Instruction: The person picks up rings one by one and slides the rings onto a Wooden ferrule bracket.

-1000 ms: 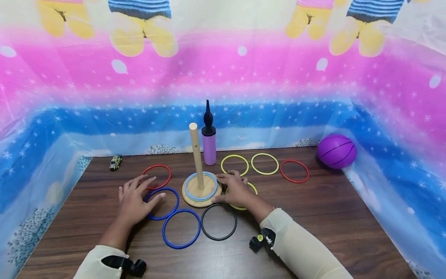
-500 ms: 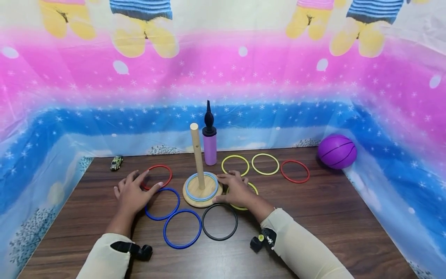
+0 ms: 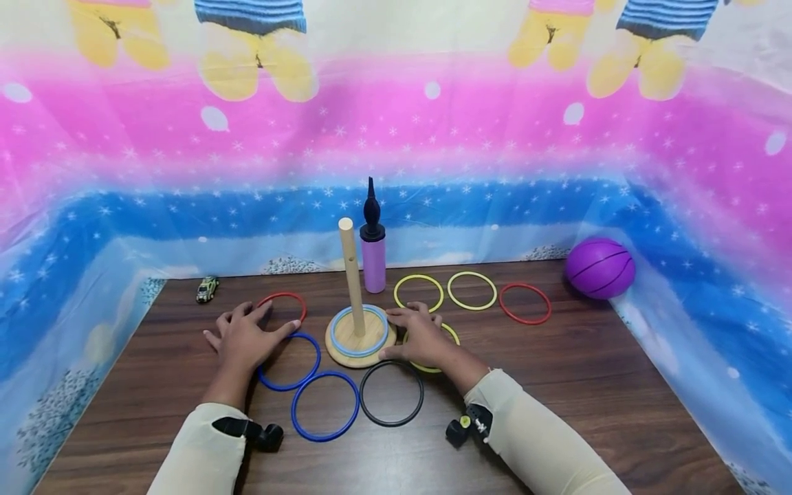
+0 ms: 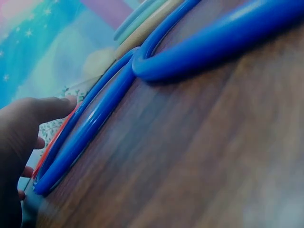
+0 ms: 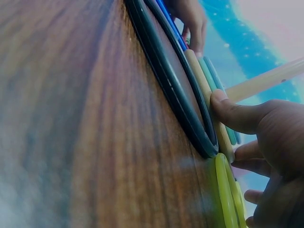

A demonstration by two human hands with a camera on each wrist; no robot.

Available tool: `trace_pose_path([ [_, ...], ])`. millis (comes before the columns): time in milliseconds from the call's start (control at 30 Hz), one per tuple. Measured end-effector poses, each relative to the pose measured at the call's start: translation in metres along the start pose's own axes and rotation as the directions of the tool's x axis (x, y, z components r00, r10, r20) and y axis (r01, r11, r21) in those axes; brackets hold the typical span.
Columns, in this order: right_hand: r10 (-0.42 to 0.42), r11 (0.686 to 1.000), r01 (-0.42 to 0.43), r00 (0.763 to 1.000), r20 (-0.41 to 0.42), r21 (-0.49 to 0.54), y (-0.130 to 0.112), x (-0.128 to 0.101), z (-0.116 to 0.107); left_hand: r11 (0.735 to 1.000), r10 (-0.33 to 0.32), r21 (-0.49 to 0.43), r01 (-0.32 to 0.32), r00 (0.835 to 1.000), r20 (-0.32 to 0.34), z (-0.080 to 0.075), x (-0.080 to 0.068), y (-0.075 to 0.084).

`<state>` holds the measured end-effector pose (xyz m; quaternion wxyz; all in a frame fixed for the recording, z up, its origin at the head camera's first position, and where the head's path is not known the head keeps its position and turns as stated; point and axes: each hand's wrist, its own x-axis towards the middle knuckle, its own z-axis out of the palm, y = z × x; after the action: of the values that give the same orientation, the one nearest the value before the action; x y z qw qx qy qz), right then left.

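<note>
"So, how's my left hand (image 3: pixel 244 340)?"
"Released, fingers spread over the left-side red ring (image 3: pixel 284 294) on the tabletop (image 3: pixel 606 385)."
"And my right hand (image 3: pixel 423 338)?"
"Gripping the wooden peg stand (image 3: pixel 354 289) beside the black ring (image 3: pixel 392 425)."

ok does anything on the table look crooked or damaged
The wooden peg looks slightly askew: in the head view its top leans left, while the purple pump behind stands nearly upright. Camera angle may exaggerate this. I see no clear damage.
</note>
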<state>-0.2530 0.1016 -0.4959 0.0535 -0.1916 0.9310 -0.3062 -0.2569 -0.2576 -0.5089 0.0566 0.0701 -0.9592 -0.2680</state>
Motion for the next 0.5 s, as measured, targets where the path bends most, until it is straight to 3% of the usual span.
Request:
trace_pose_path([
  [200, -0.01, 1.0, 0.01, 1.0, 0.003, 0.002, 0.0004, 0.0008, 0.0002, 1.0, -0.025, -0.019, 0.025, 1.0, 0.004, 0.0005, 0.0011, 0.002],
  [500, -0.022, 1.0, 0.022, 1.0, -0.002, -0.014, 0.0037, 0.0024, 0.0009, 1.0, -0.005, -0.026, 0.005, 1.0, -0.019, 0.0022, 0.0001, 0.0029],
])
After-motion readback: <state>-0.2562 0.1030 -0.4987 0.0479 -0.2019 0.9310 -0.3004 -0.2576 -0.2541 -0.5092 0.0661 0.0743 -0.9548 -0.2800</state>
